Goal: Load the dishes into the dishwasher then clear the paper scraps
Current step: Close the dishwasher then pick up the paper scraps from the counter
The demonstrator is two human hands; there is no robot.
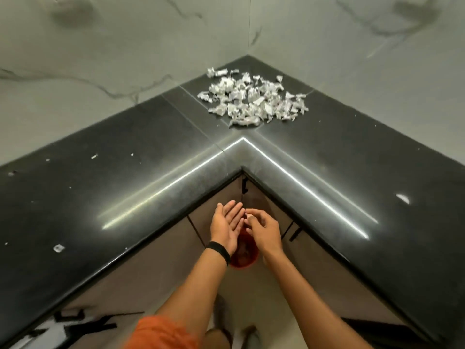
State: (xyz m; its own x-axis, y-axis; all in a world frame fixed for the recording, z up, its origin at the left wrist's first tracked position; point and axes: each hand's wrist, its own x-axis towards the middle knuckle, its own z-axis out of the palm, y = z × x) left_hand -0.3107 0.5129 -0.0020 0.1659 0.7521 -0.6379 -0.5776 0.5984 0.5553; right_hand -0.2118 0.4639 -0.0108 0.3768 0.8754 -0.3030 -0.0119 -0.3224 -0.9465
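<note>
Black counter [125, 172] holds the paper scraps [254, 102] at its back corner. Below its inner corner, over a red bin [245, 258], the left hand [225, 224] spreads flat; the right hand [264, 230] touches it with curled fingertips, grip unclear.

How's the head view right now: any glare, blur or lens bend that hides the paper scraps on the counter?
Head view: two bright glare streaks run along the counter near its front edge and meet at the inner corner, short of the paper scraps, which look sharp; the wide lens stretches the counter toward the frame's sides; the bottom left of the frame is smeared.
</note>
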